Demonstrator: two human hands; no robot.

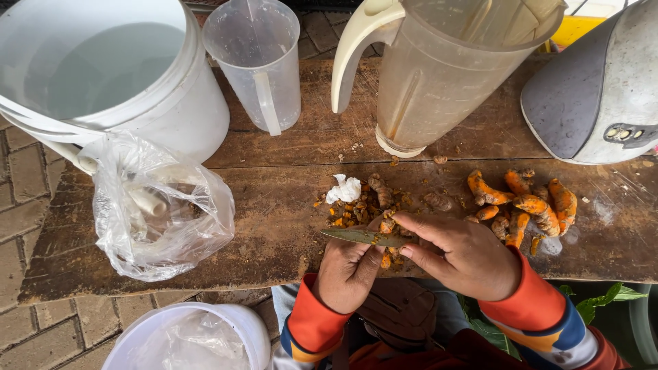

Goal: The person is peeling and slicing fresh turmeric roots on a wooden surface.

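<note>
Worn wooden planks formed the table (pixel 274 205), set over brick paving. The left hand (pixel 347 270) gripped a knife (pixel 363 237) while the right hand (pixel 466 255) pinched a small turmeric piece (pixel 388 224) against its blade, beside peelings (pixel 356 209) and peeled roots (pixel 528 202).

I wear long sleeves, bright orange at the cuffs, on my left hand (pixel 346 270) and right hand (pixel 466 253). Higher up, the sleeves carry bands of navy, yellow and white. Both hands are bare; no rings or gloves, as far as I can see.
</note>
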